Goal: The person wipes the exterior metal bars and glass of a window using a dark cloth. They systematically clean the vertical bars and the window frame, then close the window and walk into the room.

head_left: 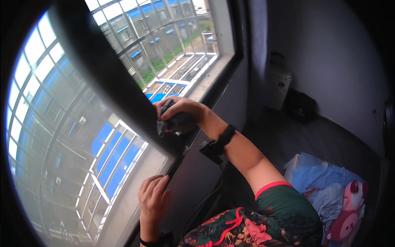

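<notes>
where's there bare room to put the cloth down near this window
The pale window sill is bare between the left hand and the dark window frame, where the right hand presses a dark cloth. The dark floor is bare by the wall; the blue bedding with a pink plush toy is crowded.

your right hand (181,113) is hemmed against the dark window frame (119,82); the glass (61,136) blocks you leftward. open room lies rightward over the floor (288,136), short of the bedding pile (325,189).
</notes>
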Motion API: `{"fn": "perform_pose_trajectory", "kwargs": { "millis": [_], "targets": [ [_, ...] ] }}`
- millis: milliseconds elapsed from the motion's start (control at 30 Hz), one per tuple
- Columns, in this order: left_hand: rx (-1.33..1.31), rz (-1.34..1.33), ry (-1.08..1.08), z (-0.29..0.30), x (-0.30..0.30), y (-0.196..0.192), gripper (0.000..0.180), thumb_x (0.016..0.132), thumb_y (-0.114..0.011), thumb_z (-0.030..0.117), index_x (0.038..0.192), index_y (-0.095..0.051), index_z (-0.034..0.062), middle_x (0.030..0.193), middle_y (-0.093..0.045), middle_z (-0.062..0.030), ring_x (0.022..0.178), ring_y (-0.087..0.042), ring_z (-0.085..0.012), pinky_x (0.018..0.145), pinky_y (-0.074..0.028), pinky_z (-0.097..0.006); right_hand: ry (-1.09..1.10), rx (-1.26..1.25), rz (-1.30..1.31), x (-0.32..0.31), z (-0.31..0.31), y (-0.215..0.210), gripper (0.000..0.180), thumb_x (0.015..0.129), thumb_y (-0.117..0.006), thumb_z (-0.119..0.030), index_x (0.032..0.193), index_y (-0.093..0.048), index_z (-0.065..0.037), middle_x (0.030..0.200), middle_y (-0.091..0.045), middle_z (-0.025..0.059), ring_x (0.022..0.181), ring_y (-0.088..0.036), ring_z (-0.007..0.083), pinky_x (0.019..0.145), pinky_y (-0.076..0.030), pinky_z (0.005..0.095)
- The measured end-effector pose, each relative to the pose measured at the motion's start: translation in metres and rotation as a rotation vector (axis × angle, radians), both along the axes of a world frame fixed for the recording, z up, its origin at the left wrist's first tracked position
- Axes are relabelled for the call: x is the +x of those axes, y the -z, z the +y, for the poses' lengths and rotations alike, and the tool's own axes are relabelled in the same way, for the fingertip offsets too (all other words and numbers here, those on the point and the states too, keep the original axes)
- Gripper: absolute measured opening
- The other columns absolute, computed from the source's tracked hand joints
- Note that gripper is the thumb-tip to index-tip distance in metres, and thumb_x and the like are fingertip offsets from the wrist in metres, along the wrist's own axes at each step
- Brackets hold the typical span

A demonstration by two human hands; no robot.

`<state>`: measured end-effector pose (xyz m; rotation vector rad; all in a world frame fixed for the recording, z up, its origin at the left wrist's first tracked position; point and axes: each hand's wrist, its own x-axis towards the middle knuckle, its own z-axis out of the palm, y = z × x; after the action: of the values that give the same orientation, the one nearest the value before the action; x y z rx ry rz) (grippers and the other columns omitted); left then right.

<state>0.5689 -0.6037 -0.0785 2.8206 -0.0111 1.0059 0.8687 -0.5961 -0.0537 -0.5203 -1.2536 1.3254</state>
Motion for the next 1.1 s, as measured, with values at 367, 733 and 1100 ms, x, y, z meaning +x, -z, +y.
{"fn": "perform_pose_trajectory", "kwargs": {
  "millis": [367, 733, 1100],
  "targets": [
    [-0.327, 0.505, 0.302, -0.02, 0.126, 0.062, 0.029, 0.087, -0.064, 0.014, 0.115, -0.06, 0.0065, 0.094, -0.065, -0.0126, 0.088, -0.064, -0.0283, 0.076, -0.051, -0.037, 0.357, 0.019, 0.289, 0.072, -0.13, 0.051, 0.018, 0.073, -0.066, -0.021, 0.075, -0.059, -0.004, 0.133, -0.05, 0.0228, 0.062, -0.065, 0.0198, 0.059, -0.053, 0.0278],
    [-0.689, 0.98, 0.743, -0.088, 0.304, 0.172, 0.035, 0.092, -0.057, 0.024, 0.122, -0.055, 0.0049, 0.105, -0.066, -0.0183, 0.096, -0.064, -0.0326, 0.084, -0.051, -0.039, 1.185, -0.082, 0.635, 0.103, -0.372, 0.164, 0.016, 0.084, -0.059, -0.019, 0.084, -0.054, -0.004, 0.114, -0.06, 0.0199, 0.069, -0.064, 0.0225, 0.058, -0.055, 0.0316],
    [-0.668, 1.132, 0.952, -0.117, 0.518, 0.225, 0.037, 0.094, -0.055, 0.024, 0.125, -0.054, 0.0052, 0.109, -0.065, -0.0171, 0.104, -0.062, -0.0286, 0.091, -0.048, -0.038, 1.572, 0.121, 0.723, 0.224, -0.465, 0.184, 0.019, 0.085, -0.059, -0.02, 0.095, -0.055, -0.005, 0.108, -0.055, 0.0147, 0.076, -0.058, 0.0233, 0.06, -0.051, 0.0345]
  ]
}}
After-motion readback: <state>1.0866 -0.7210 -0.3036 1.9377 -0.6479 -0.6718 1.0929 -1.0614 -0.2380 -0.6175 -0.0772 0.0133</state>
